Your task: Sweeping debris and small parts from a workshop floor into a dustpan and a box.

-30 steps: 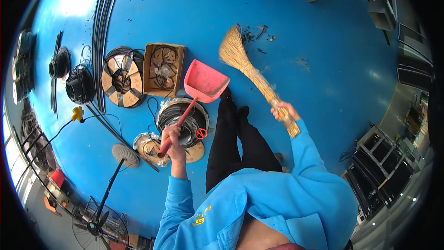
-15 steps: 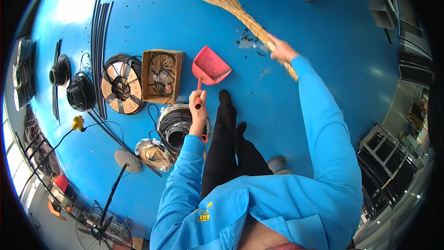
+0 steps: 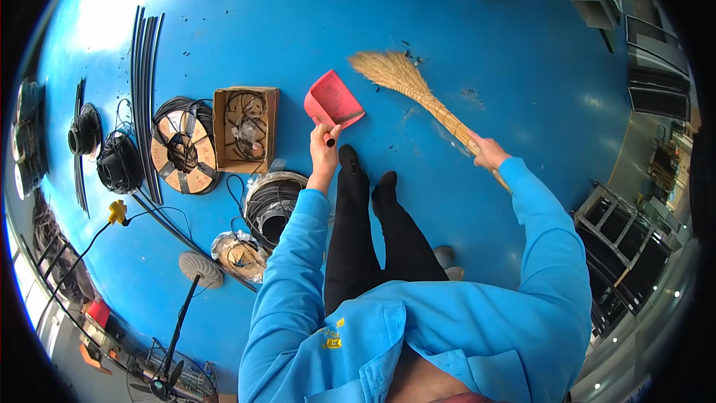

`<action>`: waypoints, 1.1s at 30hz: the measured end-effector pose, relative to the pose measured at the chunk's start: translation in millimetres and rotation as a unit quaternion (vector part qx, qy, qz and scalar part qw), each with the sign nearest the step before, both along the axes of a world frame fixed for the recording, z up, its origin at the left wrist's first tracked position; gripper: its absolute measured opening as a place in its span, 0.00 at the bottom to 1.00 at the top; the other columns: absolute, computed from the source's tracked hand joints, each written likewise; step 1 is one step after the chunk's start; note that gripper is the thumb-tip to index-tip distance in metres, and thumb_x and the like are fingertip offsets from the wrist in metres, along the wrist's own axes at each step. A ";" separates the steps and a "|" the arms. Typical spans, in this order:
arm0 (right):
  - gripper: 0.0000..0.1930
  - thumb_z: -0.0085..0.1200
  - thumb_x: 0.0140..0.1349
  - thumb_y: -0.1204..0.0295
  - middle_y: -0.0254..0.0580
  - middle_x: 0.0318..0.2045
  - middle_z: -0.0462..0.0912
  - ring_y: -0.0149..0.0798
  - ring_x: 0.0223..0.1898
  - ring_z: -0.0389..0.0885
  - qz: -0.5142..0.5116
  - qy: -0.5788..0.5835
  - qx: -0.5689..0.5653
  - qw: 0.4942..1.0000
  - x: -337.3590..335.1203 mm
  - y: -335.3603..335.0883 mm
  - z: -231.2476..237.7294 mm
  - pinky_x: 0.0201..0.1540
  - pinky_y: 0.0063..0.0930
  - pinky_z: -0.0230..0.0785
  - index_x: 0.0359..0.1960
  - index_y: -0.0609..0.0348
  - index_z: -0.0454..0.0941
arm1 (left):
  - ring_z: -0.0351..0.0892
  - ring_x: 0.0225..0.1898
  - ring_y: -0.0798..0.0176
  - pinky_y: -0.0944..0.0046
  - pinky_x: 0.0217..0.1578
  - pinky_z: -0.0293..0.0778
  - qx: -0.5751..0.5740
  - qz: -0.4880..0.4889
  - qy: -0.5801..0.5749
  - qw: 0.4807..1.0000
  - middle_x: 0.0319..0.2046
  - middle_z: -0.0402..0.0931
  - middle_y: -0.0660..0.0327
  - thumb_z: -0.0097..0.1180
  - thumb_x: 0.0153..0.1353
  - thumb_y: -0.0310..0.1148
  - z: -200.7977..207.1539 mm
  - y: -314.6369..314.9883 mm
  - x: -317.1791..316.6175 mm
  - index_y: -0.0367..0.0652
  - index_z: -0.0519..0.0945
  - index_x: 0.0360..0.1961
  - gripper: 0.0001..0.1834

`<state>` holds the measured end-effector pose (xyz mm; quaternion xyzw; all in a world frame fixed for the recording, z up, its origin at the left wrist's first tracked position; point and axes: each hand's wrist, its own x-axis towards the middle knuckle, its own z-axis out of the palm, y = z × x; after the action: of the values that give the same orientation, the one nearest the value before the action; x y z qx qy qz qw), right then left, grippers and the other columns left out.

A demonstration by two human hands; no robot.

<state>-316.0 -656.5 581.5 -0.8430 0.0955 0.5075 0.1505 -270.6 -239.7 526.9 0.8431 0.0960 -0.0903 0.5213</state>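
Note:
My left hand (image 3: 324, 151) is closed round the handle of a red dustpan (image 3: 335, 97), whose scoop sits on the blue floor ahead of my feet with its mouth toward the right. A straw broom (image 3: 425, 97) is gripped low on its handle by my right hand (image 3: 490, 154). Its bristles fan out to the upper left, beyond the dustpan and apart from it. Dark scraps (image 3: 415, 58) lie just past the bristle end, some hidden behind it. Finer dust (image 3: 471, 95) is scattered to the right of the broom.
Left of the dustpan stands a cardboard box (image 3: 274, 130) of cable scraps, beside a cable reel (image 3: 185, 151). A wrapped black coil (image 3: 282, 192) lies near my left forearm. Long black strips (image 3: 144, 104) and a pedestal fan (image 3: 160, 386) are farther left. Metal frames (image 3: 623, 235) stand at right.
The broom has swung down toward me, its bristles now nearer the dustpan and covering part of the scraps. My right hand has come closer and slightly right. The dustpan has stayed nearly in place.

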 end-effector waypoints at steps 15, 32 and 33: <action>0.46 0.51 0.40 0.82 0.47 0.33 0.76 0.36 0.15 0.69 -0.427 -0.040 0.112 0.896 -26.7 -27.5 -31.4 0.15 0.27 0.63 0.66 0.47 0.48 | 0.61 0.21 0.66 0.66 0.24 0.62 -0.007 -0.023 0.000 1.000 0.18 0.67 0.62 0.56 0.56 0.34 7.7 -61.5 33.6 0.37 0.72 0.23 0.12; 0.43 0.47 0.44 0.85 0.47 0.29 0.75 0.32 0.15 0.69 -0.451 0.075 0.312 0.833 -89.5 28.5 57.1 0.15 0.22 0.62 0.65 0.52 0.47 | 0.63 0.20 0.62 0.62 0.25 0.64 0.010 -0.003 0.023 1.000 0.18 0.68 0.60 0.57 0.55 0.38 -0.1 -66.0 4.7 0.38 0.71 0.21 0.15; 0.43 0.47 0.44 0.85 0.47 0.29 0.75 0.32 0.15 0.69 -0.448 0.074 0.312 0.835 -79.5 24.7 47.1 0.15 0.22 0.62 0.65 0.52 0.47 | 0.63 0.20 0.62 0.62 0.25 0.63 0.001 0.009 0.024 1.000 0.18 0.68 0.60 0.57 0.55 0.38 -3.8 -61.7 1.2 0.38 0.71 0.21 0.15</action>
<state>-395.5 -631.7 628.6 -0.5762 0.3096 0.4487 0.6090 -269.4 -301.4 523.1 0.8402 0.1160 -0.1053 0.5191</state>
